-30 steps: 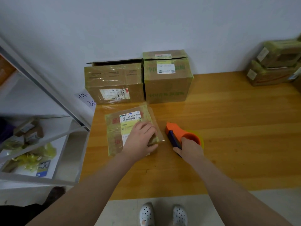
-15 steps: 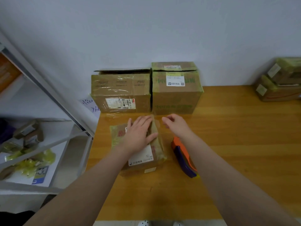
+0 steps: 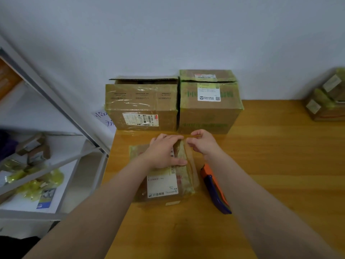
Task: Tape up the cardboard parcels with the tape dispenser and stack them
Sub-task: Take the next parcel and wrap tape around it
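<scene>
Left grip (image 3: 162, 152) flat, pressing small parcel (image 3: 162, 184) onto bench (image 3: 270, 165); right grip (image 3: 203, 144) curled at parcel's far edge, pinch unclear. Tape dispenser (image 3: 213, 189) just right of parcel. Suggest smoothing outward firmly, avoiding wrinkles.

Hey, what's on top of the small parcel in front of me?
The left hand lies flat on the parcel, covering its far half. A white label shows nearer you. The right hand is at its far right corner.
</scene>
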